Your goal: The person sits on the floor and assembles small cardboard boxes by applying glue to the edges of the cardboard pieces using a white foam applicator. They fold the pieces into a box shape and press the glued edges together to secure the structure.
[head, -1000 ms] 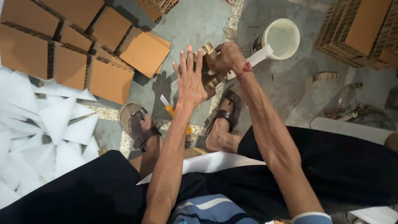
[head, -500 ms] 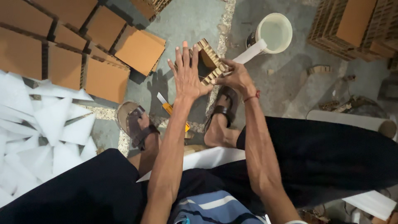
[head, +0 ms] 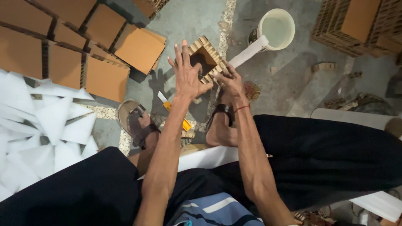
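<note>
Both hands now close on the cardboard frame (head: 206, 60): your left hand (head: 188, 75) has flattened against its side, right hand (head: 228, 81) pinching the lower corner (earlier tilted edge-on).

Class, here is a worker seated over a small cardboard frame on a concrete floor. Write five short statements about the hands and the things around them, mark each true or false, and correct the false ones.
1. Both hands are on the small square cardboard frame. True.
2. The left hand lies flat with fingers spread against the frame. True.
3. The white bucket stands on the pile of white paper pieces. False: it stands on the concrete floor, beyond the right hand; the white paper pieces lie far left.
4. A yellow-handled tool lies on the floor between the sandalled feet. True.
5. The orange-brown cardboard boxes are stacked on the person's lap. False: they stand on the floor, upper left.
</note>
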